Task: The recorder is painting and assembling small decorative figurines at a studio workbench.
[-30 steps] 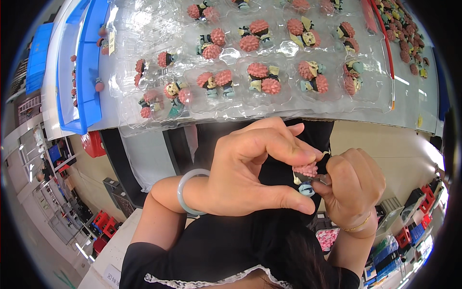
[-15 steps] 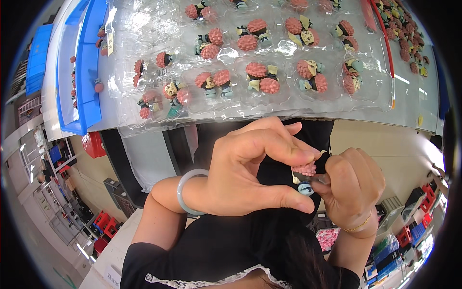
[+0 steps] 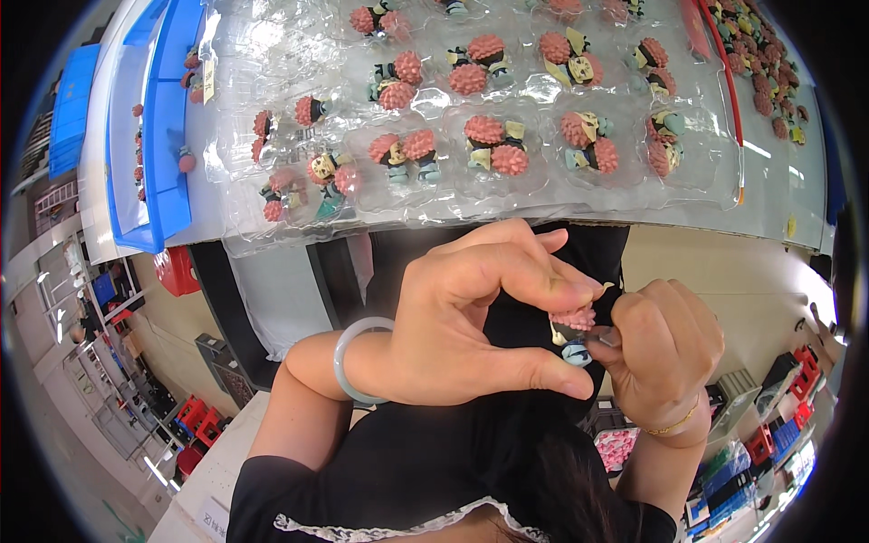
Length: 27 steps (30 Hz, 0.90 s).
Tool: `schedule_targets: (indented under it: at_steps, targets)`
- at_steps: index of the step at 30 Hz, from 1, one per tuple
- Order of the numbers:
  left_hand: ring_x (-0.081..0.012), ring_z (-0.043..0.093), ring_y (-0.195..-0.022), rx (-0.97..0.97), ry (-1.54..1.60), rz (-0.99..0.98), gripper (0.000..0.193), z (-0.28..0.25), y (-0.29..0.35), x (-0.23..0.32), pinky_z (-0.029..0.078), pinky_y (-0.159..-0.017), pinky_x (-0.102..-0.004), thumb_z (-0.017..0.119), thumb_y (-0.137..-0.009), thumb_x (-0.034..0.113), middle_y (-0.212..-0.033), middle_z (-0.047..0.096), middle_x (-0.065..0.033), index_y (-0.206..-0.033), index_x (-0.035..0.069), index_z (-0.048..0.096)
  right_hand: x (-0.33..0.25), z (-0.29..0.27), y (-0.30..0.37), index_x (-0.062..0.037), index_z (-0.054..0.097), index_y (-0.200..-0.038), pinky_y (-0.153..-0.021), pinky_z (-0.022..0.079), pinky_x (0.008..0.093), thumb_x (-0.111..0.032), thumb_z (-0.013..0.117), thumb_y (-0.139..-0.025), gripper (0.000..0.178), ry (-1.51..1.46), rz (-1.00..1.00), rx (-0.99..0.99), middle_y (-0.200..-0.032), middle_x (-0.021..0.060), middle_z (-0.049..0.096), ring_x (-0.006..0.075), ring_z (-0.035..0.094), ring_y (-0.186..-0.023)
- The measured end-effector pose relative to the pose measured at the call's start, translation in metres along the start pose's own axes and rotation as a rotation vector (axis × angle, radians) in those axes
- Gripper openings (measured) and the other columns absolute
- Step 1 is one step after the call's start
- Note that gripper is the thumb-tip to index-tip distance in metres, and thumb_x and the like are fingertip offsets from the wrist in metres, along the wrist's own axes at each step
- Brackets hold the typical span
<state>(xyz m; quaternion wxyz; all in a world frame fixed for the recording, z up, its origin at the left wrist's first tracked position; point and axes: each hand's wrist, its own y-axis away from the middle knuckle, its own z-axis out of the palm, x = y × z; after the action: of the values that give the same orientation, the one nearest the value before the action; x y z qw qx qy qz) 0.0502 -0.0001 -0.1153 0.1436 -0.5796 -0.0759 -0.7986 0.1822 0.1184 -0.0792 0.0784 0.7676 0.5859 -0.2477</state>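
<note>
Between the thumb and fingers of my left hand [image 3: 480,308] sits a small figurine [image 3: 573,319] with bumpy pink hair, a pale-yellow part and a light-blue lower end. It is held over my lap, just below the table's edge. My right hand [image 3: 665,339] is curled up close on its right side, the thumb and forefinger pinched against the figurine. Something small and greyish shows at those fingertips, too little of it to name. Above my hands, on the table, lie clear plastic trays [image 3: 434,210] whose hollows hold several similar figurines [image 3: 509,160].
A blue bin [image 3: 167,204] with a few figurines stands at the left of the table. A red strip [image 3: 724,81] runs along the trays' right side. Beyond it lies a heap of figurines [image 3: 760,63]. A red stool [image 3: 178,271] is under the table at left.
Both hands keep nearly the same place and grip. The figurine has turned very slightly between my fingers. The trays appear shifted a touch to the right.
</note>
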Motion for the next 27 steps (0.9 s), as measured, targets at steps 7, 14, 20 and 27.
schedule_targets:
  at_steps: [7, 14, 20, 27]
  targets:
    - [-0.0282, 0.058, -0.090, 0.005, 0.080, -0.032, 0.050, 0.003, -0.002, -0.002, 0.025, -0.099, -0.0431, 0.081, -0.050, 0.010, -0.085, 0.051, -0.0056, -0.094, 0.006, 0.056, 0.009, 0.000, 0.001, -0.0055, 0.046, -0.067, -0.036, 0.030, 0.0262, -0.025, 0.062, -0.068, 0.025, 0.035, -0.098, 0.023, -0.054, 0.0026, 0.033, 0.0148, 0.038, -0.042]
    - [-0.0237, 0.056, -0.094, 0.044, 0.285, -0.024, 0.046, 0.013, -0.002, -0.011, 0.032, -0.094, -0.0374, 0.074, -0.057, -0.004, -0.090, 0.056, -0.0092, -0.099, 0.000, 0.053, 0.060, -0.042, -0.018, 0.0000, 0.051, -0.079, -0.048, 0.037, 0.0308, -0.020, 0.060, -0.075, 0.023, 0.129, 0.659, 0.395, -0.055, 0.0095, 0.046, 0.0228, 0.047, -0.048]
    - [-0.0232, 0.056, -0.093, 0.083, 0.192, -0.003, 0.045, 0.013, 0.001, -0.011, 0.034, -0.093, -0.0379, 0.074, -0.057, -0.002, -0.091, 0.057, -0.0106, -0.098, 0.000, 0.054, 0.112, -0.026, -0.032, 0.0050, 0.049, -0.088, -0.048, 0.033, 0.0270, -0.019, 0.055, -0.079, 0.026, 0.213, 0.595, 0.170, -0.060, 0.0059, 0.046, 0.0108, 0.041, -0.051]
    - [-0.0266, 0.058, -0.090, 0.032, -0.137, 0.120, 0.048, 0.015, -0.006, -0.005, 0.040, -0.090, -0.0405, 0.078, -0.056, 0.006, -0.091, 0.054, -0.0118, -0.097, 0.002, 0.054, 0.046, -0.049, -0.005, 0.0009, 0.053, -0.080, -0.046, 0.033, 0.0187, -0.013, 0.054, -0.079, 0.014, -0.611, 0.567, 0.638, -0.062, 0.0021, 0.051, 0.0080, 0.049, -0.054]
